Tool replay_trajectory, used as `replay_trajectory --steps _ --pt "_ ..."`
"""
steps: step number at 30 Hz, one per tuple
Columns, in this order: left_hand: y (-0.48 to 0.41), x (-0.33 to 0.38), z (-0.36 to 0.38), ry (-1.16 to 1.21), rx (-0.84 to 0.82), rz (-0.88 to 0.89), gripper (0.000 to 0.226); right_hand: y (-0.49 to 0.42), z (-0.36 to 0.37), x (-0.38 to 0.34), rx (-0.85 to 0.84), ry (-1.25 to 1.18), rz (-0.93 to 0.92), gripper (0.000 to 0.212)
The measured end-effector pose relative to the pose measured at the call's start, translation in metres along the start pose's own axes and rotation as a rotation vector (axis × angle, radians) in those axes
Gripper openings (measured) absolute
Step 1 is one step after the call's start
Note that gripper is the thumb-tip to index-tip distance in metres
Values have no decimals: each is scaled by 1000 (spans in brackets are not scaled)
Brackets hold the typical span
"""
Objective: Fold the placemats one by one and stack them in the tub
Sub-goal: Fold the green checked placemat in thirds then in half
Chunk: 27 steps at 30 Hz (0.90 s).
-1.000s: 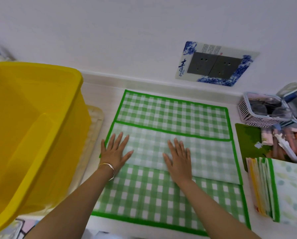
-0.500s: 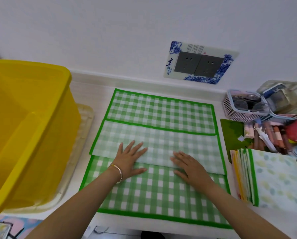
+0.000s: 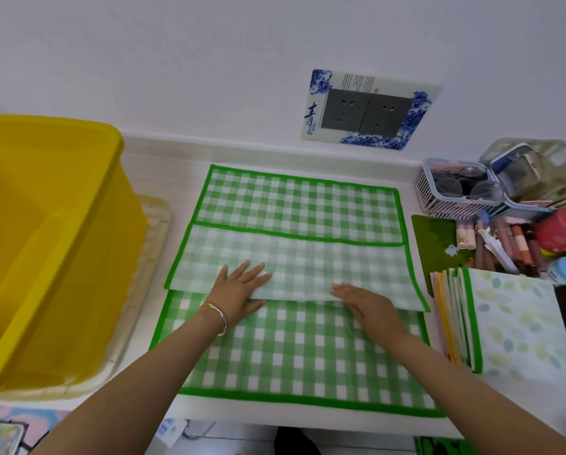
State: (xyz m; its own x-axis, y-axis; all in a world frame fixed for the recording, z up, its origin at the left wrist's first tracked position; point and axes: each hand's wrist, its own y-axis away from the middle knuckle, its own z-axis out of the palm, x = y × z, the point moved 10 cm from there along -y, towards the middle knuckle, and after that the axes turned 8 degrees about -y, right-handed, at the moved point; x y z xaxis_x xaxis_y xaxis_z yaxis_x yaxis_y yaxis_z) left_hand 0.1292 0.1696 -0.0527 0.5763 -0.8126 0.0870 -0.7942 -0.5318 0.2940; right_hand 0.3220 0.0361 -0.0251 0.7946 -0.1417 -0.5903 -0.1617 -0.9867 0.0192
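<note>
A green-and-white checked placemat (image 3: 294,353) with a green border lies flat on the white table. A pale flap (image 3: 307,261) of the placemat is folded across its middle. My left hand (image 3: 239,290) lies flat with spread fingers on the flap's near crease. My right hand (image 3: 363,298) rests flat on the same crease, fingers pointing left. The big yellow tub (image 3: 55,244) stands at the left, its inside partly out of frame. A pile of folded placemats (image 3: 511,320), leaf-patterned on top, sits at the right.
A pale tray (image 3: 153,224) lies under the tub. At the right back stand a white basket (image 3: 452,192) with glasses and several tubes and pens (image 3: 504,238). A wall socket (image 3: 367,113) is above the table. The table's front edge runs just below the placemat.
Both hands have slid back toward me from the flap's middle to its near crease. The view has shifted right, showing more clutter and less of the tub.
</note>
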Motion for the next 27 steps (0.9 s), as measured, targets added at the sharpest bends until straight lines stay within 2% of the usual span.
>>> replay_trajectory --steps 3,6,8,11,13,16,19,21,23,25,27 --pt "-1 -8 -11 172 60 9 44 -7 -8 6 -31 -146 171 31" --pt "-3 -20 -26 308 80 -38 34 -17 -13 12 -136 -245 300 27" --pt "-5 -28 -36 382 31 -93 30 -23 -14 15 -246 -284 353 27" --pt "-9 -28 -49 488 -92 -86 44 -23 -14 18 -442 -370 425 30" --pt "-12 -30 -54 515 -168 -86 44 -25 -20 16 -531 -351 449 32" --pt "-18 -37 -72 496 -191 -115 24 -33 -33 7 -623 -336 466 33" --pt "-25 -43 -102 382 -176 -141 30 -46 -50 -1 -694 -354 456 31" --pt "-29 -49 -126 244 -108 -184 36 -61 -63 -5 -672 -369 433 29" --pt "-35 -54 -147 118 27 -229 42 -82 -78 -3 -584 -367 402 29" --pt "-43 -54 -157 70 208 -237 50 -104 -91 0 -485 -321 359 27" --pt "-47 -51 -154 64 311 -247 68 -126 -96 4 -415 -256 311 24"
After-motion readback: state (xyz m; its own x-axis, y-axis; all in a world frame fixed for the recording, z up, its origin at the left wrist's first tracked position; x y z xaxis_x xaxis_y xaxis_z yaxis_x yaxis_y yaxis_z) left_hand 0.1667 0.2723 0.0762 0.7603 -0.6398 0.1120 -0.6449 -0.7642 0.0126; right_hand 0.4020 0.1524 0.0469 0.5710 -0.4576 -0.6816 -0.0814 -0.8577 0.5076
